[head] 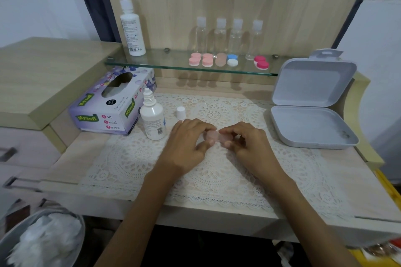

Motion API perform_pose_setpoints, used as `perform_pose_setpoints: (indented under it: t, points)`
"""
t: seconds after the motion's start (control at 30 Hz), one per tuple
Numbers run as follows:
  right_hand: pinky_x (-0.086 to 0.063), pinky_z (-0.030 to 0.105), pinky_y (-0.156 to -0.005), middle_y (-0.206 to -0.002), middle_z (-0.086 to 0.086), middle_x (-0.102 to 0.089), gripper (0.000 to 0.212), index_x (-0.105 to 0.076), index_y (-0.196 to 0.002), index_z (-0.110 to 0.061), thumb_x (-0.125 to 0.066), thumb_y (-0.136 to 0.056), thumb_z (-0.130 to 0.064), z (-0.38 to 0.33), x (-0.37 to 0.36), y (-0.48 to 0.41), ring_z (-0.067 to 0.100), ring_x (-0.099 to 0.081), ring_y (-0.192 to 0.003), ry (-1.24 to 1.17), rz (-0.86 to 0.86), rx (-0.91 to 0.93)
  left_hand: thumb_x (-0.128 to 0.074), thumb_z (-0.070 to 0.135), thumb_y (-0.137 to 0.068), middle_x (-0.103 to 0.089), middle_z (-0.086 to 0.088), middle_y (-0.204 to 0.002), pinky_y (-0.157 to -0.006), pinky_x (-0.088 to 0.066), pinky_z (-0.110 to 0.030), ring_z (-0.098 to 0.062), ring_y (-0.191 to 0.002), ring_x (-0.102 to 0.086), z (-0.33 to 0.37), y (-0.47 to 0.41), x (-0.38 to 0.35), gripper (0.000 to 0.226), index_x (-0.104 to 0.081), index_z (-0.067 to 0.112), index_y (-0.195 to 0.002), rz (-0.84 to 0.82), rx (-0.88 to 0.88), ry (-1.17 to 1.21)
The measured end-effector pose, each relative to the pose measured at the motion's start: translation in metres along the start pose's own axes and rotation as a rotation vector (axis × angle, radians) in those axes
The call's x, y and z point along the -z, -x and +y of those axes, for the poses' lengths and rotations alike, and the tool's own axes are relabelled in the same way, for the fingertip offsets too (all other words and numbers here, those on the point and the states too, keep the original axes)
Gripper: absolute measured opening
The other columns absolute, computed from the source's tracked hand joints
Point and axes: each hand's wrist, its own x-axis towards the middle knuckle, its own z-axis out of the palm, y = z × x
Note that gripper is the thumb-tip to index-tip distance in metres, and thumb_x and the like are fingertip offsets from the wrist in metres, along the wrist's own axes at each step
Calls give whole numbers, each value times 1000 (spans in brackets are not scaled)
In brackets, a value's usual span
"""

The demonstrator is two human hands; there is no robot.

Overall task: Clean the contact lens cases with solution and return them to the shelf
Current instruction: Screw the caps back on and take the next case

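— Where is the case we are cleaning?
— We have the pale pink lens case (214, 136) over the lace mat (217, 169), gripped from either end. We cannot tell whether it rests on the mat or is lifted off it.
— How do our fingers lie?
— Our left hand (186, 141) curls its fingers over the left end, with the thumb below, pinching it. Our right hand (247, 143) pinches the right end between the thumb and bent fingers. The case is blurred, so we cannot tell if its lids are on.
— And the solution?
— The small bottle (153, 119) stands upright on the mat, just left of our left hand, its tip bare. The white cap (180, 112) stands apart from it, just behind our left fingers. A tissue box (112, 104) lies beside the bottle, further left.
— What do we see on the shelf?
— On the glass shelf (152, 63) a tall white bottle (131, 28) stands at the left and four clear bottles (220, 34) stand in a row. In front of them lie pink cases (200, 59), a beige case (221, 59), a blue and white case (232, 60) and a red case (261, 63).
— And at our right?
— A grey box (312, 123) sits open, its lid tilted up.
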Motion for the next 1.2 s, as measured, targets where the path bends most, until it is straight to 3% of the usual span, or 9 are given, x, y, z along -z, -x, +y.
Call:
perform_pose_setpoints:
  t: [0.07,0.2,0.37,0.53,0.77,0.93,1.0,1.2]
  points:
    - [-43,19,-73,-89,-1,-67,29,-72,-102,-16,-75,-76,-4,0,0,0,13,-57,-83,-4,1,-1,-52,43,-87,-59,13,-106,-97,-37,-34,-6,-102,-50,1,0,1,33,-61,25,-113,20,-2,31]
    - [-41,16,-73,-89,-3,-66,29,-72,-102,-16,-75,-76,-5,0,0,1,10,-56,-82,-5,6,1,-60,26,-91,-58,11,-112,-92,-34,-22,-3,-105,-47,4,0,5,27,-60,20,-118,95,36,81]
    - [-39,11,-71,-89,-5,-66,28,-73,-101,-16,-75,-76,-5,0,0,1,3,-53,-80,-7,10,0,-58,20,-93,-58,4,-120,-97,-39,-29,-13,-113,-49,0,1,5,34,-56,17,-126,153,133,19]
    - [-38,10,-72,-89,-5,-66,27,-73,-101,-16,-75,-76,-5,0,0,1,8,-55,-82,-4,9,0,-56,18,-93,-57,-1,-122,-97,-39,-29,-17,-114,-49,-2,1,3,37,-55,15,-130,135,205,-71]
    - [-37,9,-72,-89,-5,-65,27,-72,-102,-16,-75,-77,-7,0,0,2,-1,-51,-79,-11,1,-3,-53,20,-95,-52,-2,-124,-96,-33,-23,-17,-117,-45,-2,0,2,41,-51,15,-136,125,215,-103]
    - [-42,16,-74,-89,-5,-66,27,-72,-102,-16,-75,-77,-7,0,0,2,5,-54,-81,-16,10,-4,-56,11,-89,-53,0,-125,-102,-31,-24,-15,-118,-43,0,0,3,44,-54,15,-133,133,164,-36]
    - [-43,18,-74,-89,-5,-66,27,-72,-102,-16,-76,-76,-7,0,0,2,8,-55,-81,-11,12,1,-56,17,-81,-57,3,-118,-101,-34,-31,-13,-113,-45,2,1,5,43,-60,18,-125,146,104,-12]
    - [-42,17,-73,-88,-6,-65,28,-72,-102,-18,-76,-76,-8,1,0,1,6,-54,-81,-17,7,-7,-46,56,-78,-62,18,-102,-88,-16,-19,-6,-106,-47,3,1,4,45,-68,31,-109,113,-3,-109]
